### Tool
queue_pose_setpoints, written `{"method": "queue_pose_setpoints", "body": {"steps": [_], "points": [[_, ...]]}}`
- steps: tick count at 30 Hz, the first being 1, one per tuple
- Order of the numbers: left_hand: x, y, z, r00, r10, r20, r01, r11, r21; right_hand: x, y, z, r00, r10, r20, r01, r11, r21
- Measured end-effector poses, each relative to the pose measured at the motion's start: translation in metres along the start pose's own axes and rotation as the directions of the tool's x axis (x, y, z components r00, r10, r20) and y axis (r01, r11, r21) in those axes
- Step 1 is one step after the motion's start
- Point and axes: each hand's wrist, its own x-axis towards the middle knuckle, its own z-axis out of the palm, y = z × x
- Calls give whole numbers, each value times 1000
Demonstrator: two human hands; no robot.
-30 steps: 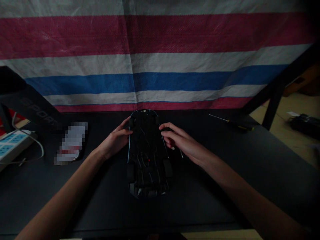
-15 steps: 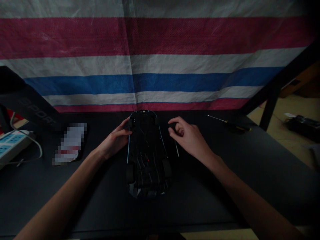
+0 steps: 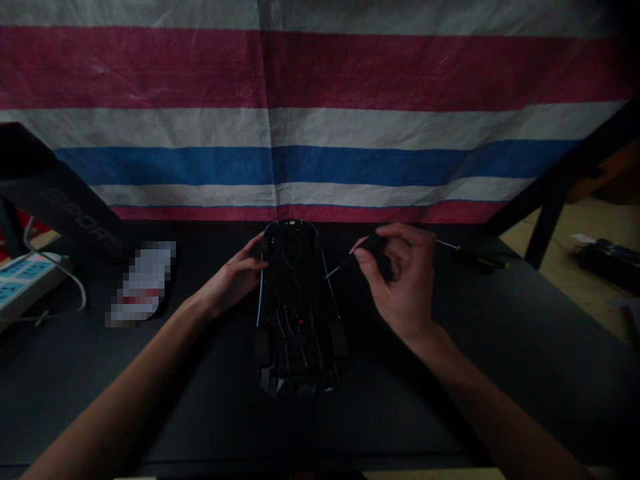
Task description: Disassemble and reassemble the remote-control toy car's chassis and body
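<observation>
Fingers (image 3: 369, 270) of the right hand (image 3: 405, 287) pinch the dark handle of a slim screwdriver (image 3: 369, 244), while the left hand (image 3: 233, 283) has thumb and forefinger spread apart against the left edge of an upturned toy car (image 3: 295, 293); whether they clasp it, I cannot tell. Behind everything hangs a sheet (image 3: 320, 73) striped red, white and blue, reaching down to the back of the black desk (image 3: 200, 413). At the left, a slanted dark piece (image 3: 80, 210) is lettered SPORT. Wheels up, the car lies near the middle of the desk, between the hands. A white power strip (image 3: 30, 283) with blue panels sits far left; between it and the left hand lies a flat object (image 3: 143, 283), blurred into blocks. Past the right hand rests a black-and-yellow second screwdriver (image 3: 483, 260), its shaft partly hidden. The pinched screwdriver's tip is at the car's right edge; contact is unclear. A tiny red dot (image 3: 301, 322) marks the car's underside.
</observation>
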Motion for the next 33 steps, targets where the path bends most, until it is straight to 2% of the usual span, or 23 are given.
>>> {"method": "queue_pose_setpoints", "body": {"steps": [7, 10, 13, 19, 22, 24, 28, 29, 31, 33], "points": [[1, -3, -3, 1000, 12, 11, -12, 1000, -11, 3, -2, -1, 999, -45, 27, 46, 999, -25], [0, -2, -3, 1000, -2, 18, 2, 1000, -9, 16, -11, -6, 984, -107, 141, 116, 992, -57], [0, 0, -2, 1000, -24, -8, 24, 1000, -12, 35, -21, -13, 948, -143, 284, 183, 976, -120], [0, 1, 2, 999, -33, -41, 33, 999, -9, 69, -38, -10, 895, -16, 446, 163, 942, -294], [0, -1, 2, 1000, -21, -16, 21, 1000, 2, 77, -48, -4, 879, -30, 476, 247, 882, -400], [0, -1, 1, 1000, -18, -5, 18, 1000, 3, 80, -54, -3, 853, -70, 518, 323, 850, -416], [-1, 0, 2, 1000, -17, -7, 17, 1000, 3, 87, -58, -5, 751, -154, 642, 443, 839, -318], [-1, 0, 3, 1000, -19, -11, 20, 1000, 4, 88, -57, -7, 738, -156, 656, 460, 828, -321], [-1, 0, 4, 999, -29, -24, 29, 1000, 5, 89, -54, -9, 749, -147, 646, 469, 806, -362], [-1, 1, 4, 999, -34, -36, 34, 999, 3, 86, -53, -11, 793, -139, 594, 438, 808, -395]]}}
